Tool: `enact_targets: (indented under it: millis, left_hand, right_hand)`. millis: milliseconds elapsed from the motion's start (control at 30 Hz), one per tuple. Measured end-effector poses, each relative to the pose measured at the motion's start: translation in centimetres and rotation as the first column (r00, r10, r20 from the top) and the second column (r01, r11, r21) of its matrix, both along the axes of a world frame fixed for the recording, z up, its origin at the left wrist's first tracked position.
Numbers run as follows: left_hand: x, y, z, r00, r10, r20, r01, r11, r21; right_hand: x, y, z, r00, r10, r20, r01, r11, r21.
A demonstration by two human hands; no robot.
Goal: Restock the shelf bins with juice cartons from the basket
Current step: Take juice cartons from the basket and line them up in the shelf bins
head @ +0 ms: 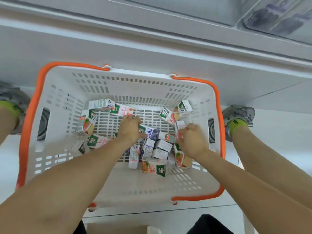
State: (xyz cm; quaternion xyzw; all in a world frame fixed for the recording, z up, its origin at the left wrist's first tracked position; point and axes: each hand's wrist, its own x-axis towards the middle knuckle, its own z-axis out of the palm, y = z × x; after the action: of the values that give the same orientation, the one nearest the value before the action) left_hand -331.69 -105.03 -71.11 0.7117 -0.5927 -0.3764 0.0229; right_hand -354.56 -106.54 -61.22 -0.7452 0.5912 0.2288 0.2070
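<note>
While both arms reach down into the basket (50,92), let's sweep across from the left: loose cartons lie against the left wall, a peach-and-green one (86,122) tilted on its side and a pink one (97,141) just near of it. Next comes the left hand (130,129), knuckles up, fingers curled down over the left end of the blueberry carton (152,133) — looks like a grip on it, though the fingertips are hidden under the palm, so how firm I cannot tell. That carton lies flat with its long axis running left to right, stretching from the left hand towards the right one, so it sits between the two, and the left is plainly the nearer. Beneath and near of it sits the main heap (157,154), white and orange cartons jumbled at all angles. Then the right hand (192,139), fingers curled tight round a pink-trimmed carton (179,130) standing up on end at its far-left side. Far right, two more cartons (177,112) lean in the corner. Up at the far right, blurred, a clear shelf bin (276,19) with dark cartons inside — a lift up and away from here, I'd say, once both hands have their load.
</note>
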Motion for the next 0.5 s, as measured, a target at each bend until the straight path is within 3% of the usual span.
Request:
enact_targets:
  millis: [100,200,333,500]
  left_hand:
    - [-0.2,1.5,0.5,0.955,0.206,-0.213,-0.206,0.978,0.026]
    - [0.1,1.7,1.4,0.909,0.279,-0.308,-0.288,0.958,0.019]
    - [0.9,1.8,2.5,0.801,0.382,-0.461,-0.413,0.91,0.036]
    - [1.7,1.9,3.2,0.631,0.491,-0.601,-0.508,0.847,0.159]
  right_hand:
    - [0.0,-0.3,-0.3,0.993,-0.086,0.078,0.084,0.996,0.03]
    - [0.1,-0.6,-0.4,0.939,-0.285,0.193,0.262,0.956,0.136]
    - [0.0,-0.3,-0.3,0.874,-0.379,0.305,0.35,0.925,0.147]
    - [0.8,-1.3,-0.2,0.92,-0.331,0.21,0.29,0.935,0.202]
